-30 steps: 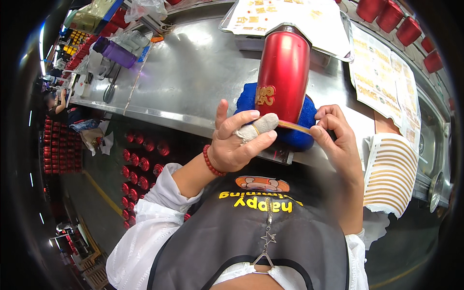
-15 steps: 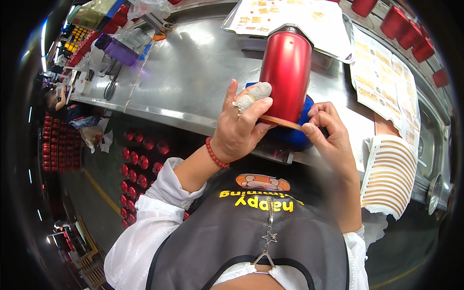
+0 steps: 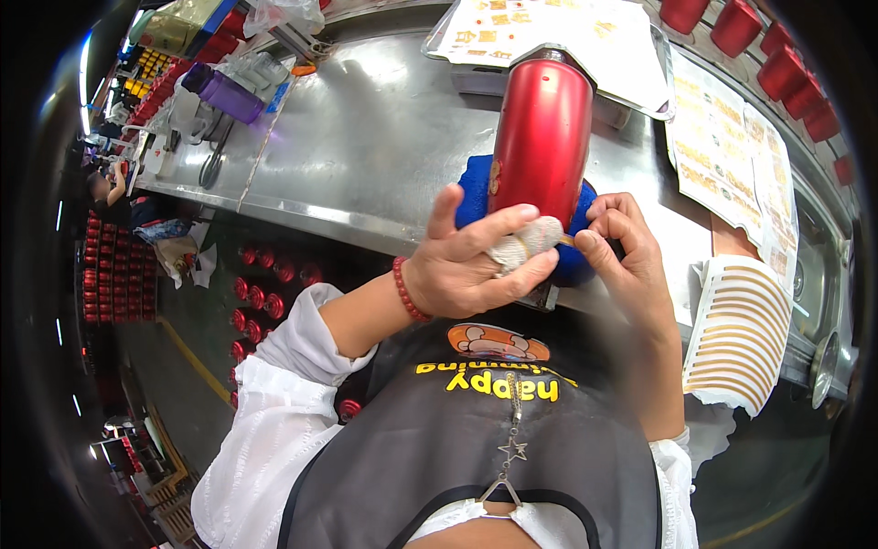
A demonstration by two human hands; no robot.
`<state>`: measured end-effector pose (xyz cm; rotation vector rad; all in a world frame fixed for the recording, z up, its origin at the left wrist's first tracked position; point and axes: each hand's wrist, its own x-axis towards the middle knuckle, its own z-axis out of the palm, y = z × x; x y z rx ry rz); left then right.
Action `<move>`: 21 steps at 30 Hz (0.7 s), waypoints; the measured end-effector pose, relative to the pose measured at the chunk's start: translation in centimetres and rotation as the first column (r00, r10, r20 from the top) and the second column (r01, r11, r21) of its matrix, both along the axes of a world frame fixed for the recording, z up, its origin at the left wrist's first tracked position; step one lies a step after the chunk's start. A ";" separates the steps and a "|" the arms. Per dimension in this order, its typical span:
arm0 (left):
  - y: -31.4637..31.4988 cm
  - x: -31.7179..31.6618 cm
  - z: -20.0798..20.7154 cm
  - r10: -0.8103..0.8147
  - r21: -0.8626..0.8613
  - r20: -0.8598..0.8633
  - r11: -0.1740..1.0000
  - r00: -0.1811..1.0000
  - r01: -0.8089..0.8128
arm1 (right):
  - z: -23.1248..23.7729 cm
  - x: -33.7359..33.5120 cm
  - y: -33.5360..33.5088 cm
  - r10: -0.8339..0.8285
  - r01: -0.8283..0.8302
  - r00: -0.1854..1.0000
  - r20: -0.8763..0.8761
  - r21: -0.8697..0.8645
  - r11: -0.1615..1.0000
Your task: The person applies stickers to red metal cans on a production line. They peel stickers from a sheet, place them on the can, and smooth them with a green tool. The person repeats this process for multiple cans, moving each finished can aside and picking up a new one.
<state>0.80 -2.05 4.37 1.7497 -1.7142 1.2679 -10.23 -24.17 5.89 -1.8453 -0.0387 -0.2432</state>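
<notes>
A glossy red metal cylinder, like a bottle body [image 3: 544, 133], lies on a blue cloth [image 3: 475, 183] with its near end toward me. My left hand [image 3: 476, 261] is at that end, thumb and fingers spread. One of its fingers, wrapped in off-white cloth [image 3: 526, 247], presses at the cylinder's near edge. Just to the right, my right hand [image 3: 626, 256] pinches the end of a thin gold strip [image 3: 567, 240] between thumb and forefinger. The rest of the strip is hidden behind my left fingers. A small gold-toned mark [image 3: 495, 176] shows on the cylinder's left side.
A backing sheet of gold strips [image 3: 736, 334] hangs at the right table edge. Printed decal sheets [image 3: 718, 137] lie beyond it, with more on a tray [image 3: 549, 27]. Red cylinders [image 3: 782, 73] line the far right. A purple bottle [image 3: 222, 93] and scissors [image 3: 216, 156] lie at left.
My left hand has slid rightward along the cylinder's near edge, its wrapped finger now covering most of the gold strip. My right hand stays nearly in place. More blue cloth shows at left.
</notes>
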 end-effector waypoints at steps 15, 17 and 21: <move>1.0 -1.1 -2.2 -0.036 -0.089 -0.734 0.995 0.678 -0.043 | -0.7 0.0 0.9 -0.122 0.127 0.991 0.051 -0.115 0.985; 1.0 -1.2 -2.2 -0.049 -0.090 -0.773 0.995 0.633 -0.033 | -0.4 -0.2 1.4 -0.154 0.172 0.981 0.121 -0.151 0.973; 1.2 -1.2 0.6 0.013 -0.003 -0.873 1.000 0.488 -0.031 | -0.9 -0.7 2.3 -0.181 0.229 0.958 0.223 -0.214 0.949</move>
